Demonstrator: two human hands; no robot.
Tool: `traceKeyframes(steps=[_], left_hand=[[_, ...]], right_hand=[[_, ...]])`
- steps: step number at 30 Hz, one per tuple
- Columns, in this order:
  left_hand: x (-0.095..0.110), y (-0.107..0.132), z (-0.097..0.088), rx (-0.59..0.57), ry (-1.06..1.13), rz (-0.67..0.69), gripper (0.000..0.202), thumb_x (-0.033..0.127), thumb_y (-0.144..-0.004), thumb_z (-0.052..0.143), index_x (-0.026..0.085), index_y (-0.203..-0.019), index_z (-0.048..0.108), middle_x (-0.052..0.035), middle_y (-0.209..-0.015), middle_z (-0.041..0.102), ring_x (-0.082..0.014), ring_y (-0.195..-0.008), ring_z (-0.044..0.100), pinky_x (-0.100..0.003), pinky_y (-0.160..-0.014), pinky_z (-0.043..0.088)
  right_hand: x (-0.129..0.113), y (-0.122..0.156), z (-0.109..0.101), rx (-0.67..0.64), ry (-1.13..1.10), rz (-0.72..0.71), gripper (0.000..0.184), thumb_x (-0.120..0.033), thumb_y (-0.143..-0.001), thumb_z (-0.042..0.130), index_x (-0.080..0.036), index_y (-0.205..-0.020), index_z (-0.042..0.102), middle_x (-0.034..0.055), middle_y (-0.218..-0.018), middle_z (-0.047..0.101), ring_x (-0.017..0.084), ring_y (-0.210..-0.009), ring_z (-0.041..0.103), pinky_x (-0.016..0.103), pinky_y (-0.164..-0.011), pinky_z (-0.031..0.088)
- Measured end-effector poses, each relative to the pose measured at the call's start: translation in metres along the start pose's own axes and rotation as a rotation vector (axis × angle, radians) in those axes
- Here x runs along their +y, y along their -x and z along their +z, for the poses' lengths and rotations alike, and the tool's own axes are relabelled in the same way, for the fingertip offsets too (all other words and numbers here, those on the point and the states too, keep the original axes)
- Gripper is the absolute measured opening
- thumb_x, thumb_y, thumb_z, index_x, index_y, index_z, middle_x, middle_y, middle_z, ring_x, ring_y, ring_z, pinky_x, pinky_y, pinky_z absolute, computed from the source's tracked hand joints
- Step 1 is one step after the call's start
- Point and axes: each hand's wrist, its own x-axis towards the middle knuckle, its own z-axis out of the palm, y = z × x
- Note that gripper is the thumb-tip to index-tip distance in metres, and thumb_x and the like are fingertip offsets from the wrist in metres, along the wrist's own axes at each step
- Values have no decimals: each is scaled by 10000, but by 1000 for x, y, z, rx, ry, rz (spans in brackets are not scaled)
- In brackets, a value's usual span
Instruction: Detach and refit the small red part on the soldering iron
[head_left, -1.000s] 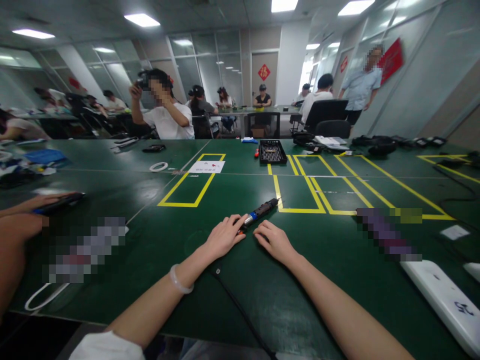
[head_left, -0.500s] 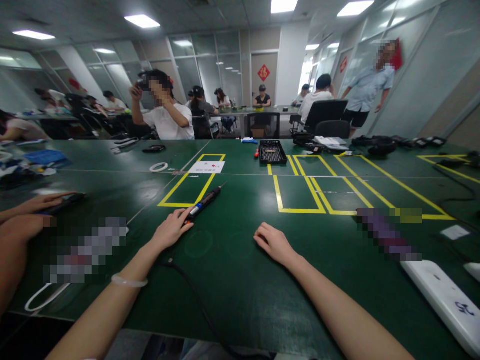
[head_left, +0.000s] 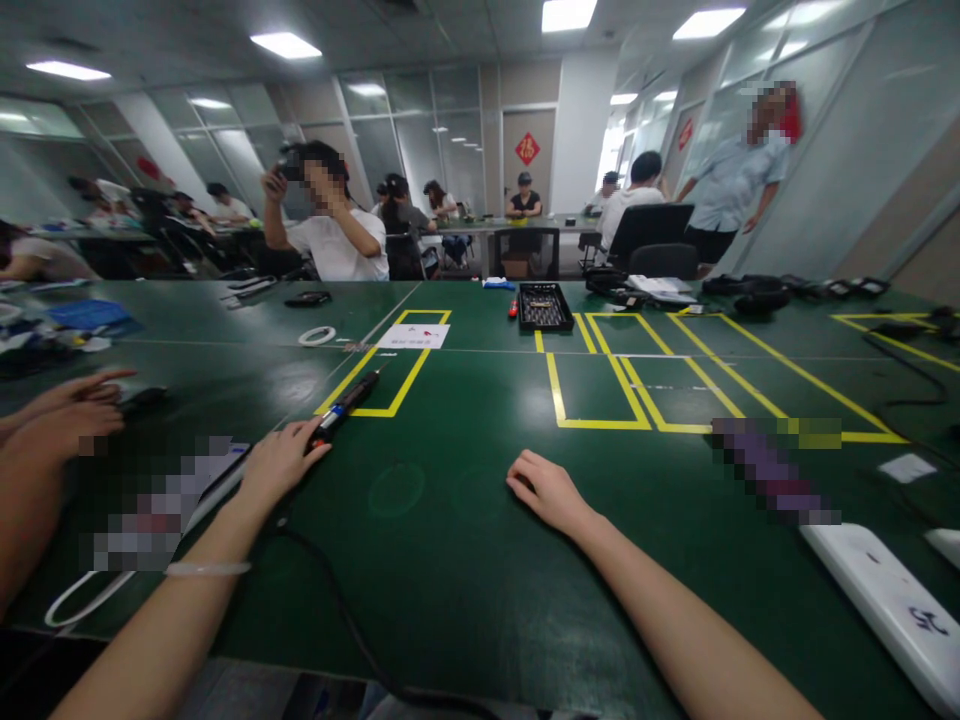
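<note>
My left hand (head_left: 283, 462) is closed round the rear part of a corded electric screwdriver (head_left: 349, 400), black with a blue band and a thin bit at its tip. The screwdriver lies low over the green table, bit pointing away and to the right, across a yellow tape outline (head_left: 375, 413). Its black cable (head_left: 330, 580) runs from behind my wrist toward the near table edge. My right hand (head_left: 546, 488) rests on the bare tabletop with its fingers curled in. I see nothing in it, though the inside of the curl is hidden.
A black tray (head_left: 546, 306) of small parts stands ahead, with a small red item (head_left: 513, 309) beside it. A paper label (head_left: 415, 336) lies on the left outline. White power strip (head_left: 877, 590) at right; another person's hands (head_left: 71, 415) at far left.
My left hand has slid left across the table with the screwdriver, and the cable has shifted with it. My right hand has stayed in place.
</note>
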Motion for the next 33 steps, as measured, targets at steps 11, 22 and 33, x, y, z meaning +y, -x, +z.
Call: traceKeyframes(steps=[11, 22, 33], left_hand=[[45, 10, -25, 145, -10, -158, 417, 463, -915, 319, 153, -1050, 562, -133, -960, 646, -301, -853, 613, -384, -730, 456], [237, 24, -40, -308, 871, 498, 443, 411, -917, 427, 189, -1279, 552, -39, -941, 664, -152, -800, 605, -272, -752, 456], [260, 38, -20, -610, 1028, 641, 560, 370, -928, 453, 208, -1452, 339, -26, -936, 589, -155, -866, 545, -308, -822, 429]], right_hand=[[-1, -2, 2, -3, 0, -3, 118, -222, -938, 518, -191, -843, 581, 17, -866, 566, 141, -786, 559, 244, -685, 424], [6, 0, 4, 35, -212, 72, 175, -199, -891, 553, -211, -1061, 512, -28, -780, 580, 125, -667, 544, 232, -634, 413], [1, -1, 3, 1, -323, -20, 114, -231, -907, 555, -195, -1014, 574, 12, -861, 631, 129, -702, 558, 228, -654, 423]])
